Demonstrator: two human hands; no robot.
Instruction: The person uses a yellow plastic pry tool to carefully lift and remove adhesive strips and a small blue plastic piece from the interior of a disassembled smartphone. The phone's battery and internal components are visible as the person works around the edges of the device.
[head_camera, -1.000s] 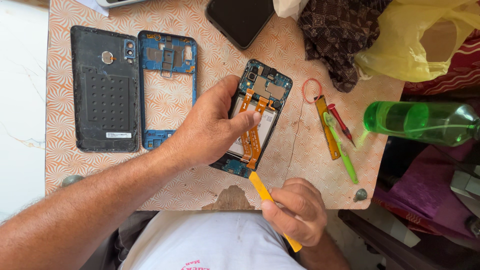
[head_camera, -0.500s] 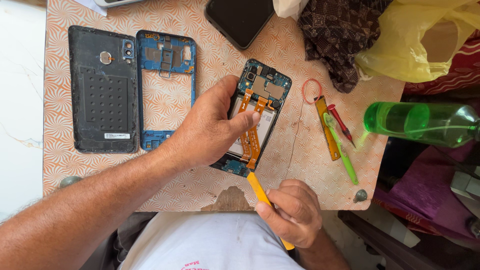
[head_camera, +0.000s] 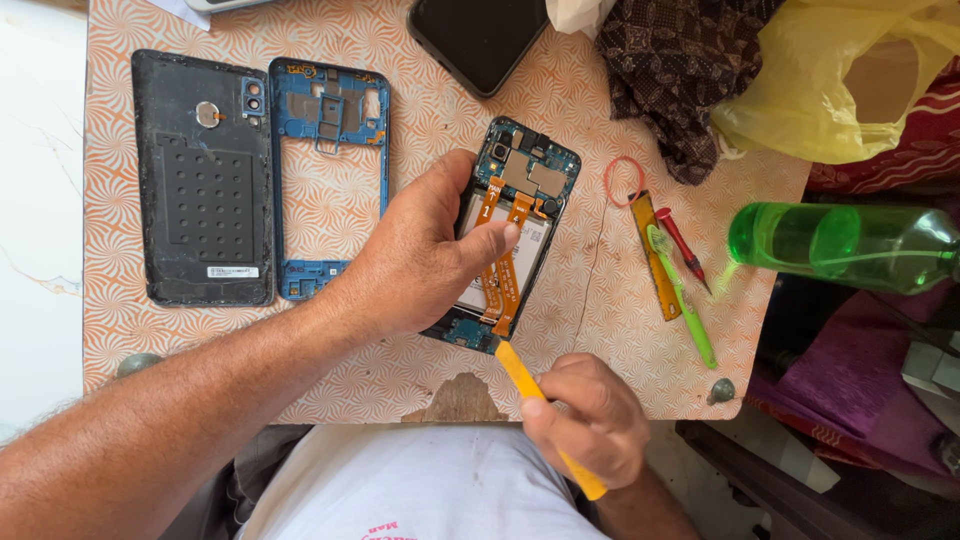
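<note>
An opened phone body (head_camera: 525, 175) lies on the patterned table (head_camera: 620, 300), its battery and orange flex cables exposed. My left hand (head_camera: 420, 255) grips the phone from the left, the thumb pressing on the orange cables (head_camera: 503, 285). My right hand (head_camera: 590, 420) holds a yellow plastic pry tool (head_camera: 522, 377) near the table's front edge. The tool's tip touches the phone's bottom end.
A black back cover (head_camera: 205, 180) and a blue middle frame (head_camera: 330, 120) lie at the left. A dark phone screen (head_camera: 480, 35) sits at the back. Right of the phone lie a red rubber band (head_camera: 625, 180), yellow and green tools (head_camera: 680, 290), a red screwdriver (head_camera: 682, 245), a green bottle (head_camera: 840, 245), dark cloth and a yellow bag (head_camera: 840, 80).
My right hand has moved slightly up and left, bringing the pry tool's tip against the phone's bottom edge. My left hand keeps its grip.
</note>
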